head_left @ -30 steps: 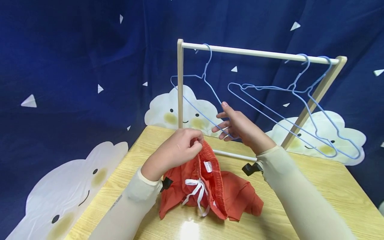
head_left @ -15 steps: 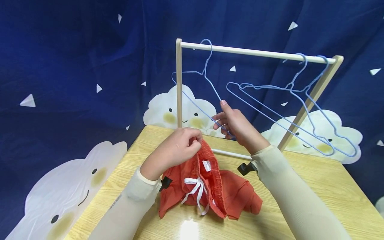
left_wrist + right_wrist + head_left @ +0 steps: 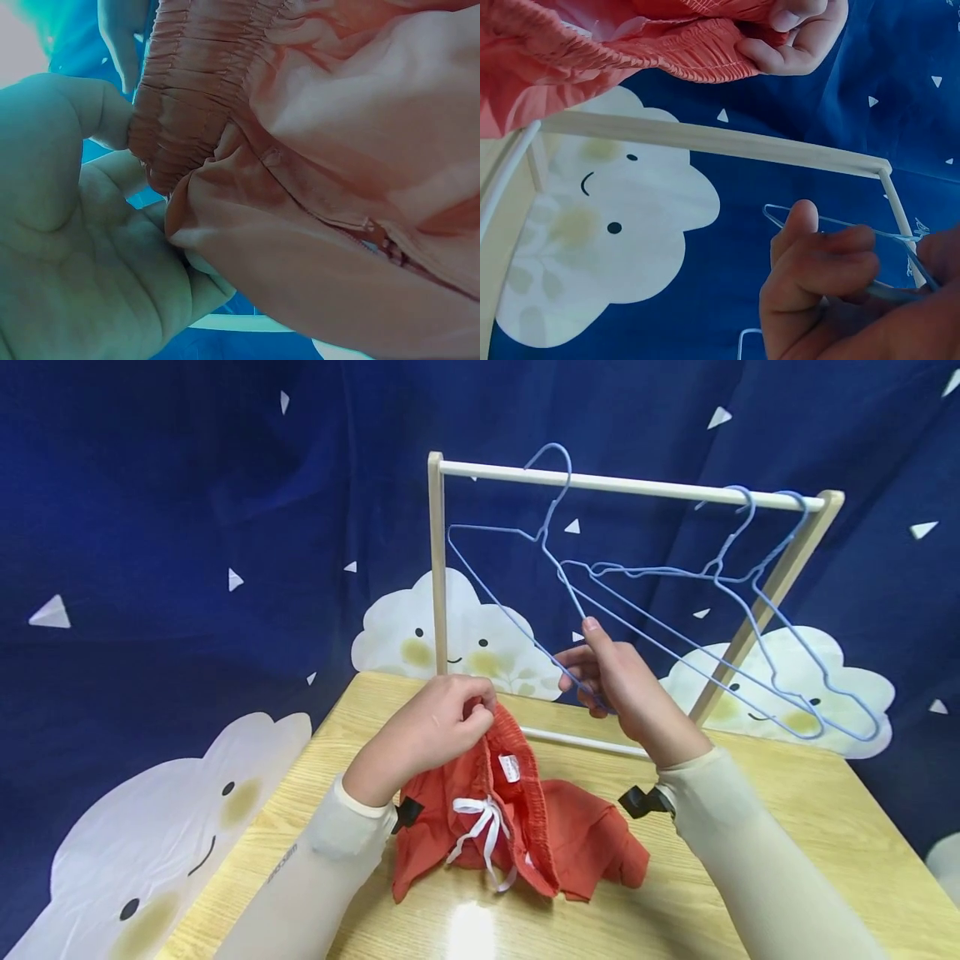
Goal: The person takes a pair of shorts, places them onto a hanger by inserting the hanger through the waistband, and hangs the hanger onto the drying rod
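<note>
- Our left hand [image 3: 431,722], at the centre of the head view, pinches the gathered elastic waistband of the red shorts [image 3: 517,839] between thumb and curled fingers; the left wrist view shows the ruched band [image 3: 196,82] pressed against the thumb.
- The waistband end is lifted, while the rest of the shorts, with their white drawstring [image 3: 480,835], lies crumpled on the wooden table [image 3: 787,827] in the lower middle of the frame.
- Our right hand [image 3: 622,681], just right of centre, has its fingers curled round the lower wire of the nearest blue hanger [image 3: 525,585]; the right wrist view shows the wire [image 3: 840,223] running under the fingertips.
- That hanger's hook is over the top bar of the wooden rack [image 3: 630,485], so we judge it not yet taken off.
- Two more blue hangers [image 3: 720,610] hang toward the upper right end of the bar, untouched.
- As we read it, both things are in hand and little else is done: the hanger is on the rack, the shorts are not threaded onto it, and nothing is hung up.
</note>
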Demonstrator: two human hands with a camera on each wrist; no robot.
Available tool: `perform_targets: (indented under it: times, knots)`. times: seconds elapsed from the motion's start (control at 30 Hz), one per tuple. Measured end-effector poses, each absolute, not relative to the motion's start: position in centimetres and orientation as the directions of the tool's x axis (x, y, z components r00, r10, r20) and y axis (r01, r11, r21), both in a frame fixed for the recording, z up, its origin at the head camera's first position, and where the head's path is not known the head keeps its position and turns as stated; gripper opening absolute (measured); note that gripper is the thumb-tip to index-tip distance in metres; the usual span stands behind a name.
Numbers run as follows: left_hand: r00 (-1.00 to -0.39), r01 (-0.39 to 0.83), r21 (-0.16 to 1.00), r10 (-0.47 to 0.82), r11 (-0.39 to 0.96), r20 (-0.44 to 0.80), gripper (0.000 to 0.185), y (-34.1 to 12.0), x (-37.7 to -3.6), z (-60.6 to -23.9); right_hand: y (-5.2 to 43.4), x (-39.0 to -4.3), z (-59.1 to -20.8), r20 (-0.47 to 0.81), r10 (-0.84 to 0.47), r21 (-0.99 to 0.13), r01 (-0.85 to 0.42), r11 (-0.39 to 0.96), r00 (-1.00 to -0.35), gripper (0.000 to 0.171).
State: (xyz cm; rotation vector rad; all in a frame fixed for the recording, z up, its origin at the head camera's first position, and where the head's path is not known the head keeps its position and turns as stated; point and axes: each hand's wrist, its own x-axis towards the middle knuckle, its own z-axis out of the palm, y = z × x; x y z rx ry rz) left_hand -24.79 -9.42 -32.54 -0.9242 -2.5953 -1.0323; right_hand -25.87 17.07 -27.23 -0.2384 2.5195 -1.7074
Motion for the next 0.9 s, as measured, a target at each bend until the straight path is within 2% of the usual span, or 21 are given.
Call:
perform_targets:
  times: [0.43, 0.9]
  knots:
    - [-0.804, 0.592, 0.579, 0.460, 0.560, 0.378, 0.019, -9.6, -25.2, -32.9, 20.1, -22.5, -29.4, 0.023, -0.172, -0.937, -0.081, 0.340, -0.985, 0.091]
    - [-0.851, 0.523, 0.612, 0.405, 0.593, 0.334, 0.019, -10.1, -25.8, -33.0, 21.7, -17.4, -32.8, 0.032, -0.207, -0.973, -0.078, 0.219, -0.978, 0.081]
